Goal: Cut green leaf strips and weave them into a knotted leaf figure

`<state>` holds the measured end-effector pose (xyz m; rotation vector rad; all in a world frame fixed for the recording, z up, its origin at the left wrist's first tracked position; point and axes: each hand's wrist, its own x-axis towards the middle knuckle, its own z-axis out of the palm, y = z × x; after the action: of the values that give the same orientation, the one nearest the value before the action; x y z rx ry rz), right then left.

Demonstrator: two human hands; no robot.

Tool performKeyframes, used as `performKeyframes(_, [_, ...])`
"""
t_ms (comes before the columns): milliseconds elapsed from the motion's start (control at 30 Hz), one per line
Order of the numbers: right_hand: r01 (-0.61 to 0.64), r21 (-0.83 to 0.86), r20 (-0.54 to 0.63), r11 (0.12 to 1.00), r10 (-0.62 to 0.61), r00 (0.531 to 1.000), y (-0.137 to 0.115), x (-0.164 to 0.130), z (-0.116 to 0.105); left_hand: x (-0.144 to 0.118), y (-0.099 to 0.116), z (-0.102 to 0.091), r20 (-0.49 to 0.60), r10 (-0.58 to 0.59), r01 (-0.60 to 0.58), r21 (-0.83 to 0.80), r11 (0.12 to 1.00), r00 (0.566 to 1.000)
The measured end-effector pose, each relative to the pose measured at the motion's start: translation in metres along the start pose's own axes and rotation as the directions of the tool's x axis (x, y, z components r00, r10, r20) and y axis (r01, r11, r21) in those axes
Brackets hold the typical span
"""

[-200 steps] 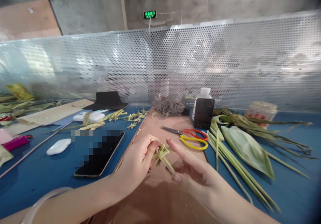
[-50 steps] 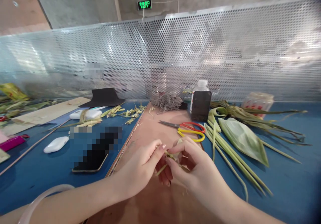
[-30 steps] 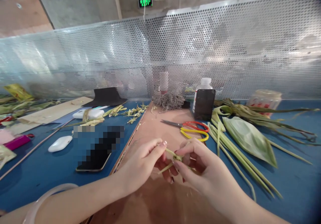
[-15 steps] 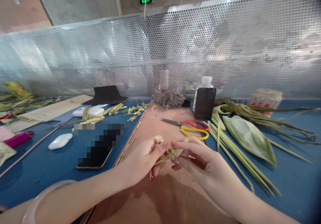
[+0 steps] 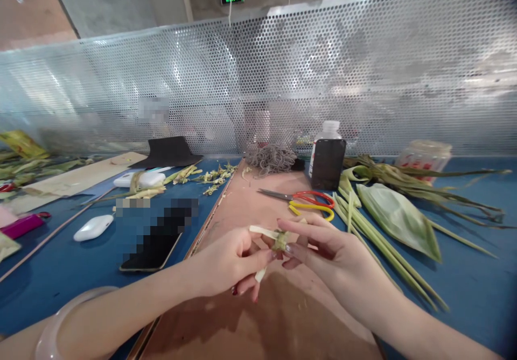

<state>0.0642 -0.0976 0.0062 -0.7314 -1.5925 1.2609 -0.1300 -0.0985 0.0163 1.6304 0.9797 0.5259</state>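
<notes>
Between my two hands is a small piece of folded or knotted plant leaf, pale green, with whitish strip ends sticking out at upper left and below. My left hand pinches its left side with thumb and fingers. From the right, my right hand grips the other side between thumb and index finger. How the strips are wound is partly hidden by the fingers. Just beyond the hands lie scissors with one red and one yellow handle, blades pointing left.
Leaf stalks and a broad green leaf lie right. A dark phone leans on a bottle behind the scissors, near grey cord. At left are another phone and a white case. A perforated metal screen stands behind.
Both hands have turned the leaf piece, so its pale strip ends now show at upper left and below. The left fingers have shifted slightly down. The view has moved slightly.
</notes>
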Motion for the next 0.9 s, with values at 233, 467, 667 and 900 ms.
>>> performKeyframes(233, [-0.051,0.041,-0.059,0.998,0.053,0.997,-0.0028,-0.0034,0.002,-0.0022,0.0053,0.0017,0.031,0.04,-0.037,-0.088,0.995,0.999])
performKeyframes(467, [0.05,-0.147,-0.061,0.988,-0.059,0.996,-0.0002,-0.0011,0.0001,-0.0013,0.0049,0.0037,-0.12,-0.003,0.007,0.032,0.999,0.993])
performKeyframes(667, [0.186,-0.379,-0.057,0.907,-0.223,0.973,0.0032,-0.0026,0.003,-0.0002,-0.0014,0.0052,-0.267,0.097,-0.098,0.008,0.995,0.959])
performKeyframes(900, [0.341,-0.536,-0.046,0.773,-0.43,0.902,0.007,-0.0054,0.0056,0.0026,0.0029,0.007,-0.186,0.1,-0.123,-0.115,0.986,0.978])
